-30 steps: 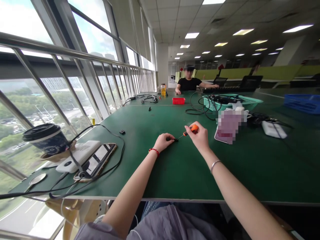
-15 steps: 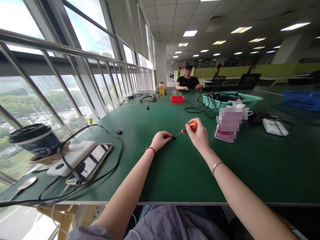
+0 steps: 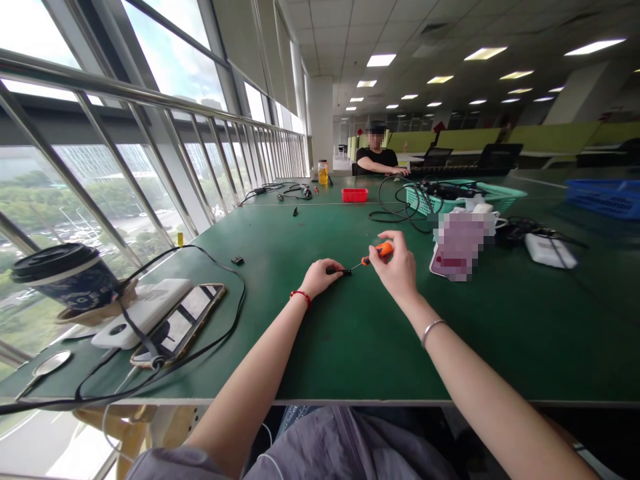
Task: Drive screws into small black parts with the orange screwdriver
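My left hand [image 3: 321, 279] is closed on a small black part [image 3: 346, 272] at the middle of the green table [image 3: 350, 340]. Most of that part is hidden by the fingers, so its kind is unclear. In my right hand [image 3: 399, 265] is a screwdriver [image 3: 383, 250] with an orange and black handle, gripped between thumb and fingers. Its thin metal shaft slants down to the left, and the tip meets the right end of the black part or lies right beside it.
At left are a lidded paper cup [image 3: 65, 277], a white power bank [image 3: 145, 310], a phone [image 3: 183, 327] and black cables. Right of my hand lies a pinkish phone [image 3: 457, 247], before a teal basket [image 3: 500, 193]. A red tray [image 3: 355, 195] and a person [image 3: 377, 157] are farther back.
My right fingers have shifted slightly on the screwdriver handle. The left hand still holds the black part. Across the table, the person's arm has moved to the right.
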Tool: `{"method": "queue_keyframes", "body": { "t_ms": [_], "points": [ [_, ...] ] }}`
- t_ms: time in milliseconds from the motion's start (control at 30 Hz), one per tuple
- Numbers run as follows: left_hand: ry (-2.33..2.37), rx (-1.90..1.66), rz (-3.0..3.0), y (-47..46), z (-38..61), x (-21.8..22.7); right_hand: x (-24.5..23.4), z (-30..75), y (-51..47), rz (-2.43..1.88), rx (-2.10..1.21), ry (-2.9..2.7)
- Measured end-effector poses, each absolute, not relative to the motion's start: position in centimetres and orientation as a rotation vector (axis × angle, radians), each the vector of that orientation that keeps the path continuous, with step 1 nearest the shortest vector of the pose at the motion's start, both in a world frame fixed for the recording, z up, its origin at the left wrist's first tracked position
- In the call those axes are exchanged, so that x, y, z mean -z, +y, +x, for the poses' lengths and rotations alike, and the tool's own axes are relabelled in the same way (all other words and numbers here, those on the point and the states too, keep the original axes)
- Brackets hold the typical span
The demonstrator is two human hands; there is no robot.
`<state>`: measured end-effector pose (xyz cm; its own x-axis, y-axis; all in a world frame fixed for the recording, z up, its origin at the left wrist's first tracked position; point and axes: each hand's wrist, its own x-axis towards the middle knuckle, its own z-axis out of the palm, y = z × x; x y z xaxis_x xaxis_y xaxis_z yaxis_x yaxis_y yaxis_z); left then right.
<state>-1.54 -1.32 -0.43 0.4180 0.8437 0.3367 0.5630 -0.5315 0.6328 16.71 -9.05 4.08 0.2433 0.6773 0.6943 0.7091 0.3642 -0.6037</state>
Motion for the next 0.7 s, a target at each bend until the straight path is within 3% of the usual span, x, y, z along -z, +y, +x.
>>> {"method": "queue_keyframes", "body": {
  "t_ms": [333,700],
  "points": [
    [1.201,-0.891,2.241,-1.5,-1.54,0.4,-3.92,16.41,-8.97,-1.157,0.063,-1.471],
    [1.233,-0.887,2.309,-1.84,-1.35,0.31,-4.26,15.93,-9.6,-1.243,0.124,-1.494]
  ]
}}
